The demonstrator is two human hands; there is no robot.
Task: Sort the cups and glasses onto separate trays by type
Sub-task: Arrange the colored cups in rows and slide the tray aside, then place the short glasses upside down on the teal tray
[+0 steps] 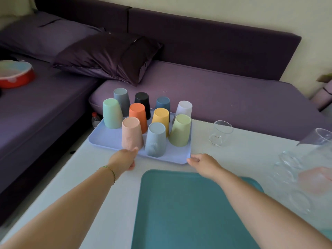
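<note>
White table [107, 203] before a purple sofa [215, 97] carries a lavender tray [107, 139] with 10 matte cups [156, 139], pastel and dark, upside down. Left hand [124, 159] and right hand [203, 162] grip its near edge. Clear glasses [221, 133] sit right of it.

The left hand [124, 159] and right hand [203, 162] hold the light blue tray [107, 139] of upside-down cups [156, 139]. Nearer lies a green tray [194, 209]. Blurry glasses [291, 169], maybe stacked, sit on the right.

There's the lavender tray [106, 139]: mint cup [112, 114], orange cup [137, 112], yellow cup [160, 115], and ribbed lines on the pink cup [132, 135]. Then a plain teal tray [188, 203], purple sofa [215, 87].
</note>
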